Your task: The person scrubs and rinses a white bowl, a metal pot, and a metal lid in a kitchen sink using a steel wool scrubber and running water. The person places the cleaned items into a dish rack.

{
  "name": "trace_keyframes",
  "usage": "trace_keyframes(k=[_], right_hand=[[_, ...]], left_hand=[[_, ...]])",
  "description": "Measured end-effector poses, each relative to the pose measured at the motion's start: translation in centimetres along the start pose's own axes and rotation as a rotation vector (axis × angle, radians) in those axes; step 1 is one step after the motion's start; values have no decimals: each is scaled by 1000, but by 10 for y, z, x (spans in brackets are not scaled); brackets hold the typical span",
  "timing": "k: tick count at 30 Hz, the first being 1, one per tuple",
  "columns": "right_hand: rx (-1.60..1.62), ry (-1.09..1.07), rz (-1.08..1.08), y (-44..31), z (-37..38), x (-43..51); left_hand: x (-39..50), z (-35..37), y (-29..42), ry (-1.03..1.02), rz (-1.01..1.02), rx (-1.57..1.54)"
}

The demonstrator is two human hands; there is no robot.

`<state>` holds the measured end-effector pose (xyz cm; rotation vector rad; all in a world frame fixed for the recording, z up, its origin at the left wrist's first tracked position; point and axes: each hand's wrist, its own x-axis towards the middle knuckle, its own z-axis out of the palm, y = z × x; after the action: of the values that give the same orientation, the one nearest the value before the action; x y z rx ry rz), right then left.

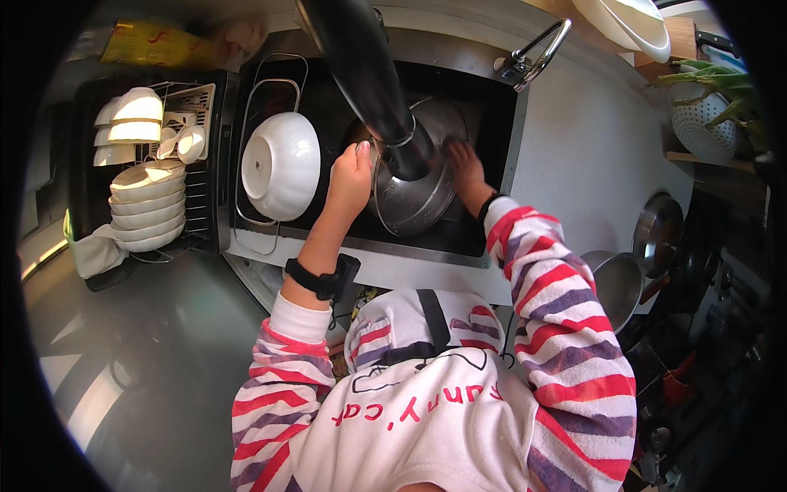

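A round metal pot sits tilted in the dark sink, its middle hidden behind a thick black faucet. At the pot's left edge, my left hand is closed with the thumb up, gripping it by the side; the exact grip is partly hidden. My right hand is at the pot's right side, with blurred fingers reaching to its wall. Whether the right fingers hold anything is unclear. A white bowl rests on its side on a wire rack, left of my left hand.
Left of the sink, a dish rack carries stacked white bowls and spoons. A chrome tap rises at the back right. A white colander with green leaves, a metal lid and another pot stand right.
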<state>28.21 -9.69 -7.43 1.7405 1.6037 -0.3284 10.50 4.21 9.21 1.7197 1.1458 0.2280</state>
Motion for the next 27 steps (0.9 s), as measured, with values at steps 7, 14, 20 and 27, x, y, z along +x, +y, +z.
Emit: trace_keyframes(k=[7, 14, 20, 27], right_hand=[[588, -317, -200, -37, 13, -29], [912, -340, -310, -69, -4, -45], [2550, -593, -524, -69, -97, -56], [3597, -359, 140, 20, -148, 2]], left_hand=[[-9, 13, 15, 2, 265, -20], [-9, 7, 6, 1, 175, -27], [3, -8, -28, -6, -16, -44], [-1, -13, -28, -55, -53, -191]])
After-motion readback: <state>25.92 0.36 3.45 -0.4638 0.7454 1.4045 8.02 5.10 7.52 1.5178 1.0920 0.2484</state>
